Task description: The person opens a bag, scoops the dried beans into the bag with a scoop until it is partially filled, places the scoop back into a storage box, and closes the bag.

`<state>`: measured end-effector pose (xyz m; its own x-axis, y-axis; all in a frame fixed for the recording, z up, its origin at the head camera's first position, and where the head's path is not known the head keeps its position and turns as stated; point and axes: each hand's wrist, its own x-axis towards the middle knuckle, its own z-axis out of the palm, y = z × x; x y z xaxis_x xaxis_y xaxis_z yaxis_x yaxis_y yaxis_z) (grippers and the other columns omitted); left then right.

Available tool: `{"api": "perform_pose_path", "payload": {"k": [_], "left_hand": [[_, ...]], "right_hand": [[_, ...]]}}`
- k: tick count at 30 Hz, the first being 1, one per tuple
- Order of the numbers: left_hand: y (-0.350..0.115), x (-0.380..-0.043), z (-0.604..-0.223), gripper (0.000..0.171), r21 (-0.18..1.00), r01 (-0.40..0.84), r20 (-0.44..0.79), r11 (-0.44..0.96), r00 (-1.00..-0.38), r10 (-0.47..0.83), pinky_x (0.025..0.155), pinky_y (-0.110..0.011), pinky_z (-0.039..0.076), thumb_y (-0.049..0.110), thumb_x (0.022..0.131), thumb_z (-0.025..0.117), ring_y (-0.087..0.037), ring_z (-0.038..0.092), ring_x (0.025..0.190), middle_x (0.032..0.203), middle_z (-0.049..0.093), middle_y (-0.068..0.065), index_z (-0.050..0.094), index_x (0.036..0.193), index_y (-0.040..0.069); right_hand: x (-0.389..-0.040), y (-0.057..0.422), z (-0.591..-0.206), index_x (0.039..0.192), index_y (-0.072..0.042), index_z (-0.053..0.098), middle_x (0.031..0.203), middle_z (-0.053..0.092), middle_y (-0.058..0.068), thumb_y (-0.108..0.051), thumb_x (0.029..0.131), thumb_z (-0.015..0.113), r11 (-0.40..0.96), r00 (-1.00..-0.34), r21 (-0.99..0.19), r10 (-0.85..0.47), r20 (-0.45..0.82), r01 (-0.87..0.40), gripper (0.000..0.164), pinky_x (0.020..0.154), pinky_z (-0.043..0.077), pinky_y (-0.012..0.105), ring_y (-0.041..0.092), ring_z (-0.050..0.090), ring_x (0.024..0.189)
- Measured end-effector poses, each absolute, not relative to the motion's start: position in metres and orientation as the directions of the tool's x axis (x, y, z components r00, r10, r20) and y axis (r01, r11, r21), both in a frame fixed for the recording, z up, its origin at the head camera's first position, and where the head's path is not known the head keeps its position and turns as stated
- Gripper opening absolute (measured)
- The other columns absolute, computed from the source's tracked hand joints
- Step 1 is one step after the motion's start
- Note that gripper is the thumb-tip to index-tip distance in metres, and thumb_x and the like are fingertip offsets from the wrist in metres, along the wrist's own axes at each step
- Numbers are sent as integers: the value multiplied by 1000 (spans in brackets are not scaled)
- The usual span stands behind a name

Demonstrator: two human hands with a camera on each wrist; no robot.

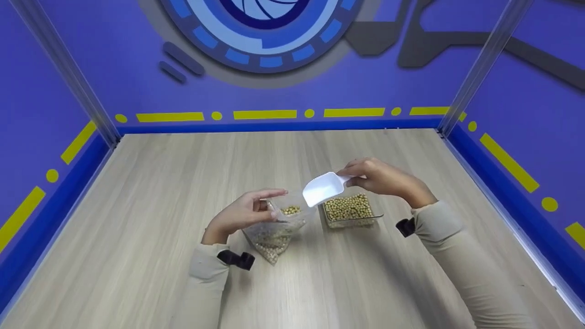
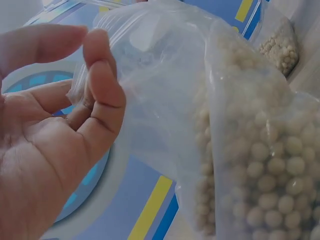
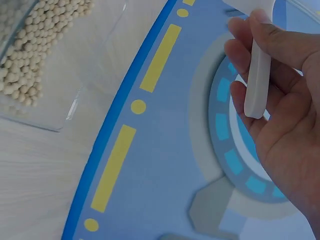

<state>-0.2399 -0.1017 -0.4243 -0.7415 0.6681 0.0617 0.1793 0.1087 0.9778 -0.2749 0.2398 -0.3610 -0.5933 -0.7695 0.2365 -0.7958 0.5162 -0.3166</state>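
My left hand [image 1: 242, 214] holds the rim of a clear plastic bag [image 1: 273, 249], its fingers bent at the bag's mouth. Round yellowish soybeans fill the lower part of the bag, seen close up in the left wrist view as soybeans [image 2: 275, 200]. A white scoop [image 1: 323, 188] is in my right hand [image 1: 381, 177], gripped by its handle [image 3: 257, 85]. The scoop's pan tilts toward the bag's mouth, and no beans show in it. Below the right hand stands a clear box [image 1: 349, 223] with soybeans [image 1: 348, 206] in it.
Both hands work above a light wood-grain table [image 1: 137, 219]. A blue printed panel [image 1: 283, 96] rises behind it, and similar panels close off the left and right sides. Black straps or mounts [image 1: 235, 259] sit on both wrists.
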Motion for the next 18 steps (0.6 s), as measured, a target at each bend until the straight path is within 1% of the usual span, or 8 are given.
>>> {"api": "perform_pose_path", "payload": {"k": [2, 6, 8, 10, 11, 13, 16, 18], "left_hand": [[-101, -240, -425, 56, 962, 225, 71, 152, -750, 657, 74, -19, 51, 2, 88, 60, -7, 56, 80, 112, 59, -25, 43, 141, -4], [-99, -239, -424, 49, 934, 258, 57, 246, -789, 611, 72, -22, 53, 0, 90, 53, -10, 52, 74, 87, 58, -6, 48, 138, -1], [-97, -239, -423, 44, 919, 271, 56, 286, -808, 586, 69, -24, 54, 0, 92, 48, -11, 51, 69, 76, 55, -4, 51, 136, 0], [-95, -240, -423, 39, 892, 311, 82, 328, -825, 559, 63, -24, 51, 1, 94, 46, -11, 49, 64, 71, 55, -7, 55, 132, 1], [-93, -240, -423, 37, 876, 336, 103, 347, -832, 545, 59, -23, 48, 1, 95, 46, -11, 48, 61, 72, 56, -8, 58, 130, 2], [-91, -240, -424, 32, 839, 381, 147, 388, -846, 513, 53, -21, 43, 2, 95, 48, -9, 45, 57, 81, 62, -12, 61, 125, 3], [-87, -241, -427, 27, 781, 443, 220, 441, -855, 469, 52, -20, 39, 3, 95, 52, -8, 44, 58, 100, 67, -13, 64, 119, 4], [-85, -241, -428, 24, 749, 469, 263, 469, -859, 439, 54, -19, 39, 5, 95, 55, -7, 44, 59, 103, 68, -9, 66, 117, 4]], "right_hand": [[-275, 247, -367, 111, 1, 71, 101, 71, 15, 1, 84, 68, 548, -632, -343, -743, 220, -763, 27, 75, 56, 40, 28, 67, 91], [-275, 260, -378, 113, 0, 70, 104, 71, 14, -3, 86, 67, 610, -706, -381, -679, 200, -695, 28, 80, 55, 42, 29, 66, 96], [-276, 267, -385, 113, 0, 71, 104, 71, 13, -4, 86, 68, 626, -727, -390, -655, 206, -675, 27, 81, 54, 44, 29, 66, 97], [-277, 273, -392, 111, 0, 71, 103, 70, 13, -5, 85, 68, 634, -737, -393, -640, 217, -666, 26, 81, 54, 44, 29, 65, 96], [-278, 276, -396, 111, 0, 71, 103, 70, 13, -5, 85, 69, 635, -739, -393, -636, 224, -665, 26, 81, 54, 44, 29, 65, 96], [-278, 281, -403, 111, 0, 71, 103, 69, 13, -6, 85, 69, 642, -750, -401, -621, 227, -653, 27, 80, 54, 43, 28, 65, 96], [-278, 288, -414, 110, 0, 72, 101, 67, 12, -7, 85, 70, 660, -774, -416, -594, 220, -625, 26, 78, 54, 42, 27, 63, 94], [-278, 291, -421, 110, -1, 72, 100, 66, 12, -7, 85, 70, 670, -787, -426, -581, 210, -608, 26, 77, 54, 42, 26, 62, 93]]}}
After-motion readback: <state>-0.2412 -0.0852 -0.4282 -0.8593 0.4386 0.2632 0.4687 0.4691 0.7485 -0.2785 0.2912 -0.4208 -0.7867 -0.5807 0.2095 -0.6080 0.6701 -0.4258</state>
